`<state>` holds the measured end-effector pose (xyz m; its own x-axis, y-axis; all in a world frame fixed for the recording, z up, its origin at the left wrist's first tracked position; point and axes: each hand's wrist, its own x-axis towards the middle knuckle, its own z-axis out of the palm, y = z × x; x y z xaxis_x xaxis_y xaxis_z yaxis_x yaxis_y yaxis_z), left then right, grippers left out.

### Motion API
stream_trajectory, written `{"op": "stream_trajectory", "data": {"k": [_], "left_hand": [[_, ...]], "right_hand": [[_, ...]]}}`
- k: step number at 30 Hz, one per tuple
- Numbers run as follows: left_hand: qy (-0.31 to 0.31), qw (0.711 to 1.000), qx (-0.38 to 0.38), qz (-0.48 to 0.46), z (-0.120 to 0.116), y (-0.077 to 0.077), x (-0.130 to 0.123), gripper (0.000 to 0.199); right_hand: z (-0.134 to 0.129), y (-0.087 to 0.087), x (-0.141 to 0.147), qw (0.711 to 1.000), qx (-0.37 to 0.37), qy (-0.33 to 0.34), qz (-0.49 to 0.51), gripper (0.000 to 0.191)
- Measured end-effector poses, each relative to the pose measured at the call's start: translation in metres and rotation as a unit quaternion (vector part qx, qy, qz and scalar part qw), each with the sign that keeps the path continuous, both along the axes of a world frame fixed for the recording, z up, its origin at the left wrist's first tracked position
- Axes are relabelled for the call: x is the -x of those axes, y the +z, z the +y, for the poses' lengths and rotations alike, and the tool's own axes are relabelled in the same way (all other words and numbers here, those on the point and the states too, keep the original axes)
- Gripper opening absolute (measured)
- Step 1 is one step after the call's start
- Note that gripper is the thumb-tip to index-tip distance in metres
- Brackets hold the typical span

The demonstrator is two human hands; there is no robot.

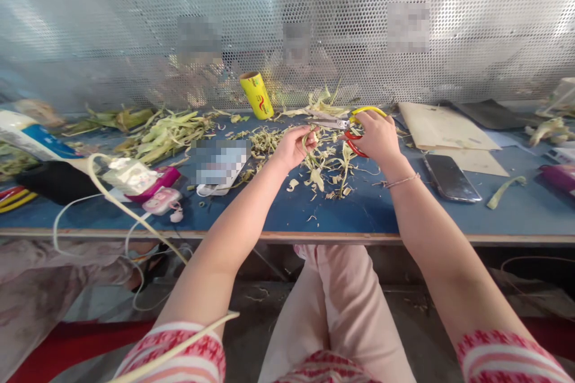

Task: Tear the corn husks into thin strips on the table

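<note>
My left hand pinches a pale green plant piece, perhaps a stalk or husk, between thumb and fingers. In my right hand are scissors with one yellow and one red handle. Their metal blades point left, just above the fingertips of my left hand. Below both hands, pale plant scraps lie scattered over the blue tabletop. A thicker heap of trimmed bits spreads behind my left wrist.
A pile of long green strips lies left, near a phone with a white cable. A yellow tube leans by the perforated metal wall. To the right are a dark phone and cardboard. Another person's leg shows lower left.
</note>
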<state>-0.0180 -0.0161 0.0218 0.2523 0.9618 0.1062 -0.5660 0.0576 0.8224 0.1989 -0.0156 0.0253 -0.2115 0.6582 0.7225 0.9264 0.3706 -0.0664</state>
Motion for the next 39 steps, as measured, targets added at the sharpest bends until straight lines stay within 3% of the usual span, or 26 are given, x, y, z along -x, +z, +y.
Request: {"op": "stream_trajectory", "data": {"k": [27, 39], "left_hand": [[0.012, 1.0, -0.011, 0.011, -0.0004, 0.0002, -0.0005, 0.015], [0.017, 1.0, -0.023, 0.011, 0.0001, -0.0003, -0.0008, 0.015]], "right_hand": [[-0.0013, 0.0034, -0.0012, 0.999, 0.038, 0.033, 0.013, 0.039], [-0.0063, 0.0092, 0.0009, 0.998, 0.05, 0.022, 0.006, 0.032]]}}
